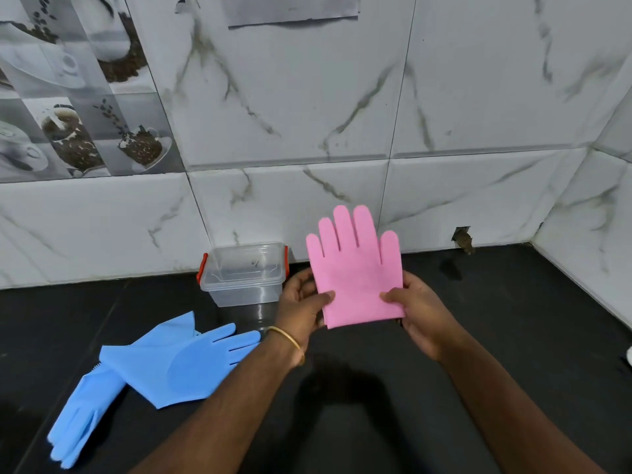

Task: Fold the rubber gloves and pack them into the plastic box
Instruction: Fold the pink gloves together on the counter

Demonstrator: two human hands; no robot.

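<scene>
Both hands are holding the pink glove (354, 268) up above the worktop (478, 319), left hand (301, 304) and right hand (415, 307) each pinching a lower corner. Best keeping edges aligned while folding fingers down, box (244, 275) waiting just left.

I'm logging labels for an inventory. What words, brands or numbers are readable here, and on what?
None can be read.
Clear plastic box with red latches: a small dark mark on its far wall, too small to read.
Grey paper sheet taped on the marble-tiled wall: blurred, no legible text.
Pink rubber glove and blue rubber gloves: no print visible.
</scene>
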